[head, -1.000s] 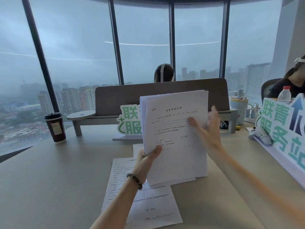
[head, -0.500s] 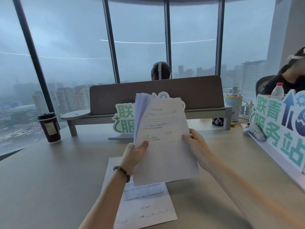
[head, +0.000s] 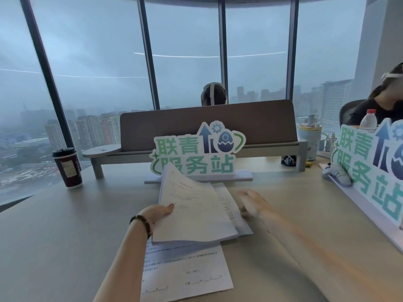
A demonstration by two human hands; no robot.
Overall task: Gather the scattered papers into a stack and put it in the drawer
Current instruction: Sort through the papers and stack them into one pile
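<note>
Two loose sheets remain on the desk [head: 54, 236]; one sheet [head: 185, 267] lies flat under my left hand [head: 157, 213], which pinches the stack [head: 194, 212] at its left edge, thumb on top; paper's light, floppy, slippery, so I'd grip edges; right hand [head: 253, 203] blurred, fingers spread, holding nothing, beside the second sheet [head: 237, 221].

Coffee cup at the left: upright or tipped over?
Upright: the coffee cup stands on its base on the desk, lid on top.
</note>
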